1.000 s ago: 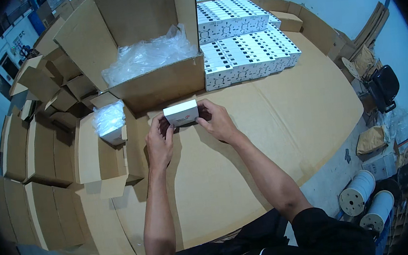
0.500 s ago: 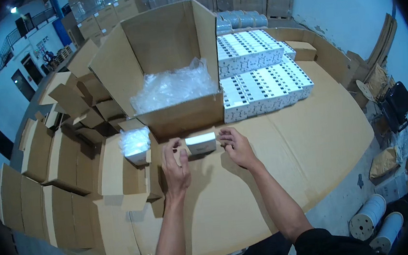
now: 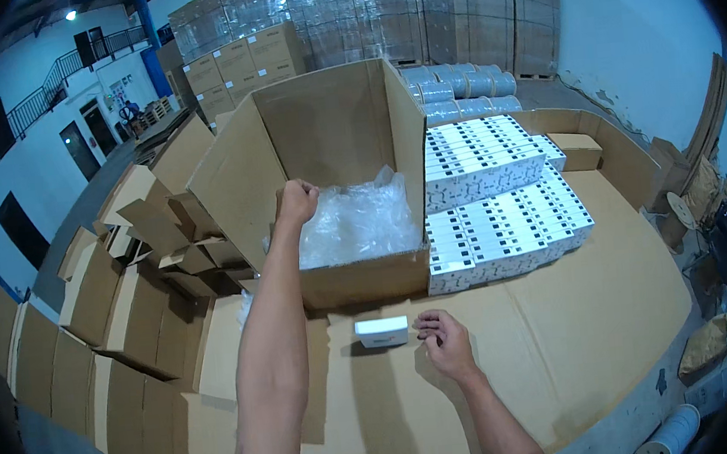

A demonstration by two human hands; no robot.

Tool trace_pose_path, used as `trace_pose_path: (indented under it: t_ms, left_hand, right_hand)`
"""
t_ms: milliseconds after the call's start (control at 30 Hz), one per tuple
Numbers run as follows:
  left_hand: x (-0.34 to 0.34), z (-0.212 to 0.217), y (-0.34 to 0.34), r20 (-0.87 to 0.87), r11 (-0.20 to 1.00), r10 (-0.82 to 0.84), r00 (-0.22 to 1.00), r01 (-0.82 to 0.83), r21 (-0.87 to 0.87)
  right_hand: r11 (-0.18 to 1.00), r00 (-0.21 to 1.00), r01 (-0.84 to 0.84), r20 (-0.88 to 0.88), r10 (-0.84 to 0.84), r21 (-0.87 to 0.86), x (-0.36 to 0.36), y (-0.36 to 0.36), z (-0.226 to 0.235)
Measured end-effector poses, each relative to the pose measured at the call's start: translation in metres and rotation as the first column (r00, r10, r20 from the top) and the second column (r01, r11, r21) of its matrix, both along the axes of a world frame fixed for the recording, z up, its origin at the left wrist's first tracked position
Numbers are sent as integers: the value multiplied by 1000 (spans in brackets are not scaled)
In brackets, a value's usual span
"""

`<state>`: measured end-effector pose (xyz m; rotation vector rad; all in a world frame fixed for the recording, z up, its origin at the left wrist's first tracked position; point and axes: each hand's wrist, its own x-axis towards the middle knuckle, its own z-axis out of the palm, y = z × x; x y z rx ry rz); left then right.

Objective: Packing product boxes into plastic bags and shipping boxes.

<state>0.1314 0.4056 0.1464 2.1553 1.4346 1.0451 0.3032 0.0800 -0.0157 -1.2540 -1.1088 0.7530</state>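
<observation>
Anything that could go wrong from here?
The small white box sits unheld just beside the right hand; a stray nudge might shift it.
The left hand is up at the large open carton; bumping that could disturb the stacked white boxes alongside.
The clear plastic lies loosely heaped, so pieces might tangle.

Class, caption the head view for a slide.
Left hand at an open carton of plastic, right hand beside a small white box.

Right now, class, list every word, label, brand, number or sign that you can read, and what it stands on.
No text can be read.
Small white box: faint print, too small.
Stacked white boxes: dark marks, too small.
Brown cartons at the back: print and pale labels, too small.
</observation>
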Motion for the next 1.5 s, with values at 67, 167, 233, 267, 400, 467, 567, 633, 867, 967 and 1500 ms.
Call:
trace_pose_path:
  t_ms: [67, 167, 233, 267, 400, 467, 567, 633, 867, 967, 1500]
  left_hand:
    - [4, -8, 32, -280, 984, 97, 955, -133, -114]
    - [-16, -37, 91, -440, 985, 72, 895, -133, -111]
    - [0, -43, 98, -497, 982, 40, 867, -125, -139]
    - [23, -40, 86, -500, 976, 29, 865, -132, -173]
    - [22, -27, 79, -547, 949, -98, 831, -88, -303]
    - [9, -31, 91, -529, 952, -84, 844, -88, -292]
    - [3, -36, 110, -449, 943, -26, 893, -127, -307]
    - [-5, -40, 124, -394, 926, 40, 918, -182, -330]
    - [-5, 2, 89, -93, 970, 147, 985, -125, 209]
    - [-10, 22, 70, 47, 990, 89, 995, -93, 105]
    - [-22, 42, -174, 907, 862, -244, 342, 504, 41]
  right_hand:
    - [999, 998, 15, 54, -13, -36, 1, 1, 0]
    - [1000, 1000, -9, 21, 9, -6, -8, 2, 0]
    - [1000, 999, 14, 45, -13, -24, -4, 1, 2]
    - [997, 997, 53, 67, -50, -53, 1, -1, 1]
    - [995, 993, 75, 94, -68, -67, -1, 0, 2]
    - [995, 993, 72, 101, -65, -64, -3, 1, 7]
    - [994, 993, 81, 88, -75, -72, -2, 4, 4]
    - [995, 993, 75, 91, -69, -61, -3, 5, 5]
    - [994, 994, 80, 85, -74, -72, 1, 3, 3]
    - [998, 998, 56, 27, -54, -41, 0, 0, 2]
    - [990, 986, 138, -102, -136, 14, 11, -1, -21]
